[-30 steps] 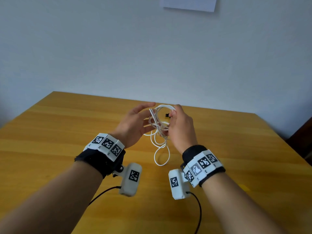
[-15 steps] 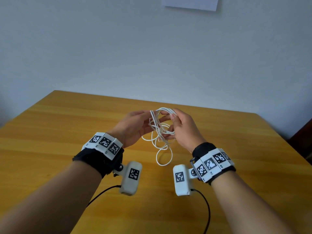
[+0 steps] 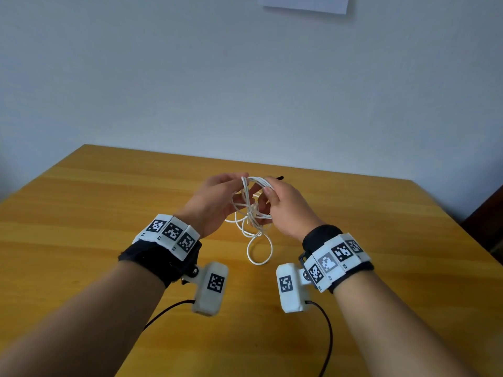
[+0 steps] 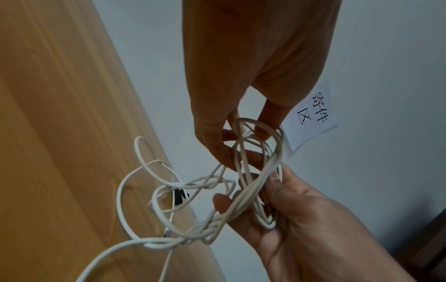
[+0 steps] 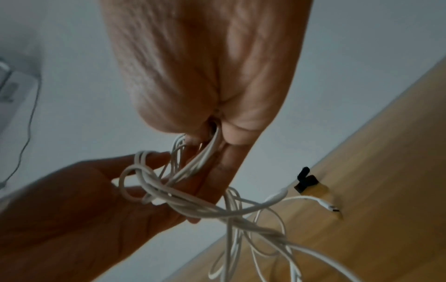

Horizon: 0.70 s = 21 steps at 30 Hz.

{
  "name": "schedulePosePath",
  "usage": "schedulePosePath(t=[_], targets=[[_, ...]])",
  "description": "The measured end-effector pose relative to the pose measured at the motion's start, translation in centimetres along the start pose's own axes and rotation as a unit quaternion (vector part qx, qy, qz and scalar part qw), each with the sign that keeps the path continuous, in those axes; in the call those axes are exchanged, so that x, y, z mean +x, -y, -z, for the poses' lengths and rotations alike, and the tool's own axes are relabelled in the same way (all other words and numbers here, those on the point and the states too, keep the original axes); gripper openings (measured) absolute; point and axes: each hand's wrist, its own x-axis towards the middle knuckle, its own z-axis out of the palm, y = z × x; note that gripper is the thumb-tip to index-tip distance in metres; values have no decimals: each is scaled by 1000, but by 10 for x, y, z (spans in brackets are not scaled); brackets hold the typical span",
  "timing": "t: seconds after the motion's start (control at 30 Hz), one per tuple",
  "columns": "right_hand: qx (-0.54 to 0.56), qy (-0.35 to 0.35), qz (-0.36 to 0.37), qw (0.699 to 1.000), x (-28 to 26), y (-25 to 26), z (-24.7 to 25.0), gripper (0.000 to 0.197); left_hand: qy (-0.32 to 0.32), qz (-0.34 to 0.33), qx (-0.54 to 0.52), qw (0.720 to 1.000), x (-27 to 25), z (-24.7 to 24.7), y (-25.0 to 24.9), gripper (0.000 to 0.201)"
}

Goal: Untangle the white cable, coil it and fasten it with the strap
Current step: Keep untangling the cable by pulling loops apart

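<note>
While the white cable (image 3: 251, 210) remains a snarl, I hold it up off the wooden table (image 3: 95, 213) between both hands, so the loops can hang free and show me where they cross. My left hand (image 3: 215, 202) pinches a few strands at the top of the bundle between thumb and fingertips; from the left wrist view those fingers (image 4: 217, 148) are threaded through the upper loops, I judge to keep them apart while I work. My right hand (image 3: 288, 206) is curled round a sheaf of strands running through its palm, which the right wrist view shows passing between thumb and fingers (image 5: 217, 167). That grip anchors the bulk, leaving the left free to tease. Below the hands, one long loop (image 3: 260, 250) dangles toward the table, and twisted runs lower in the bundle tell me the untangling is far from done.

Beyond the cable, on the table near its far edge, lies the black strap (image 5: 305, 181), untouched, kept within reach for fastening later. One plug end (image 5: 334, 209) of the cable sticks out beside it, though I cannot tell whether it rests on the wood.

On the wall above the cable hangs a sheet of paper (image 4: 313, 118) with handwritten Chinese characters, reading 寄件区. The wrist bands (image 3: 171, 235) carry black-and-white square markers.
</note>
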Motion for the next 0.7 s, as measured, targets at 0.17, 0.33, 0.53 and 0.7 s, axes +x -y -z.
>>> schedulePosePath(t=[0.17, 0.33, 0.53, 0.7], targets=[[-73, 29, 4, 997, 3, 7, -10, 19, 6, -16, 134, 991, 3, -7, 4, 26], [-103, 87, 1, 991, 5, 19, -10, 17, 11, -52, 266, 963, 5, -13, 7, 31], [233, 19, -87, 969, 19, 17, 0, 27, -4, -104, 233, 967, 14, -2, -7, 21], [291, -47, -37, 955, 32, 3, 11, 46, 97, -127, 275, 948, 14, -4, -23, 25]])
